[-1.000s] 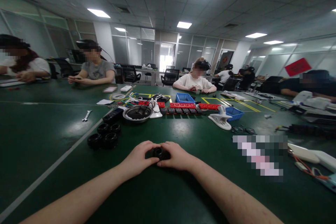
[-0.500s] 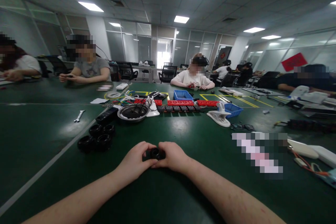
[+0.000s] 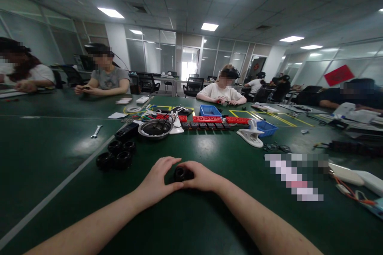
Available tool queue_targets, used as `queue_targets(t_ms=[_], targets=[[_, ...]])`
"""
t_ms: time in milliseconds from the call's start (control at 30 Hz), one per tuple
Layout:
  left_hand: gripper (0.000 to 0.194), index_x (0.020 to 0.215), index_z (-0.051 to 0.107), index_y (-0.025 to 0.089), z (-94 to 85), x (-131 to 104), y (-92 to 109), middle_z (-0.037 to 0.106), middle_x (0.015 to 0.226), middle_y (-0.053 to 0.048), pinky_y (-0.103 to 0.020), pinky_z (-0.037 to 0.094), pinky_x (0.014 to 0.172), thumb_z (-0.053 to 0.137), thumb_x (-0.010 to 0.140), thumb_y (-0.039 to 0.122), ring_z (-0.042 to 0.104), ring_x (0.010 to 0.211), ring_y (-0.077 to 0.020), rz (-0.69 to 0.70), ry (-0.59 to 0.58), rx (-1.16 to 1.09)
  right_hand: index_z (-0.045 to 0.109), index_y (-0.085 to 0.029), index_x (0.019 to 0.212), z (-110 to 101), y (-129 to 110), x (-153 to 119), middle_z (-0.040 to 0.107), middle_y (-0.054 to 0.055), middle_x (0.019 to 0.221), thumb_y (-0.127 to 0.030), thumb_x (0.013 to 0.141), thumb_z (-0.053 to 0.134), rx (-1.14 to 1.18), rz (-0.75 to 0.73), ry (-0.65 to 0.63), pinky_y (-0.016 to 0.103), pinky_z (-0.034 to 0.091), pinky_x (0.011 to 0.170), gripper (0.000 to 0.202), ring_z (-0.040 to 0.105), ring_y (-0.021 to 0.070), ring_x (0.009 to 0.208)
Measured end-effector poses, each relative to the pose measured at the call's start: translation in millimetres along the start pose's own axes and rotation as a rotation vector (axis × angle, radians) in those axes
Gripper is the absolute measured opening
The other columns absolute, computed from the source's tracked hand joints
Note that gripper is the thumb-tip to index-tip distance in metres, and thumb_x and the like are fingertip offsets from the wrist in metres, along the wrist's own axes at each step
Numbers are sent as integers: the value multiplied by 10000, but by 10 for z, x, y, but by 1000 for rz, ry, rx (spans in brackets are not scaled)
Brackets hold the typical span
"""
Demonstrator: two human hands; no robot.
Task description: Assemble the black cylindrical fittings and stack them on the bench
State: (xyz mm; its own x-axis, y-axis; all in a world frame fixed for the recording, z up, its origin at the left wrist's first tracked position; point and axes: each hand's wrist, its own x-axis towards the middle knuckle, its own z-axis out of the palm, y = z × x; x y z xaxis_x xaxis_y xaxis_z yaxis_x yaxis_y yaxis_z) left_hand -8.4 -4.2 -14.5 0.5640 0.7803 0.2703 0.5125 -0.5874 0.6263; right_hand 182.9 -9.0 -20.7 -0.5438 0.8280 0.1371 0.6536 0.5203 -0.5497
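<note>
Over the green table (image 3: 191, 223), my right hand (image 3: 201, 176) curls around a small black wheel (image 3: 180, 173). The round hole in its face shows; the hand covers its right side. My left hand (image 3: 155, 177) is beside it on the left, its thumb and forefinger spread in an open curve. The left thumb tip meets the right thumb, while the left forefinger stands apart from the wheel. Further left, several similar black wheels (image 3: 115, 154) sit bunched together on the table.
Beyond my hands stand a metal bowl (image 3: 155, 129), red strips (image 3: 207, 119), a blue bin (image 3: 210, 110) and a white clip stand (image 3: 250, 137). A wrench (image 3: 96, 131) lies at the left. Glasses (image 3: 278, 148) and white devices (image 3: 348, 173) are at the right. Several people sit around.
My left fingers have come away from the black wheel and spread. The wheel now rests in my right hand, showing more of its face. The view has shifted slightly.
</note>
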Motion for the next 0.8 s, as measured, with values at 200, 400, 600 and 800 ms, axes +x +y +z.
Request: queue_targets(t_ms=[200, 400, 600, 800], targets=[[277, 1019, 598, 249, -51, 56, 49, 592, 985, -21, -344, 410, 850, 595, 743, 263, 524, 953, -216, -24, -109, -63, 609, -158, 867, -93, 66, 44, 549, -13, 794, -222, 672, 686, 64, 5, -133, 215, 390, 651, 219, 514, 128, 742], [264, 945, 607, 216, 13, 88, 39, 593, 873, -27, -328, 437, 721, 631, 694, 294, 540, 839, -229, -108, -79, 15, 565, -164, 783, -22, -21, 60, 545, -27, 679, -417, 612, 712, -45, 177, -64, 196, 323, 483, 339, 489, 113, 587], [245, 930, 598, 206, 32, 77, 25, 589, 865, -33, -334, 432, 722, 625, 700, 287, 533, 824, -231, -124, -17, 41, 570, -149, 806, 131, -144, 58, 588, 65, 751, -619, 662, 553, -423, 177, 107, 320, 374, 646, 492, 531, 210, 702], [280, 1028, 584, 254, -65, 62, 60, 573, 998, -28, -352, 387, 851, 577, 749, 230, 491, 963, -227, 10, -84, 27, 581, -165, 963, -28, -23, 45, 558, 40, 858, -464, 634, 678, -173, 29, -65, 288, 390, 690, 455, 505, 193, 802]])
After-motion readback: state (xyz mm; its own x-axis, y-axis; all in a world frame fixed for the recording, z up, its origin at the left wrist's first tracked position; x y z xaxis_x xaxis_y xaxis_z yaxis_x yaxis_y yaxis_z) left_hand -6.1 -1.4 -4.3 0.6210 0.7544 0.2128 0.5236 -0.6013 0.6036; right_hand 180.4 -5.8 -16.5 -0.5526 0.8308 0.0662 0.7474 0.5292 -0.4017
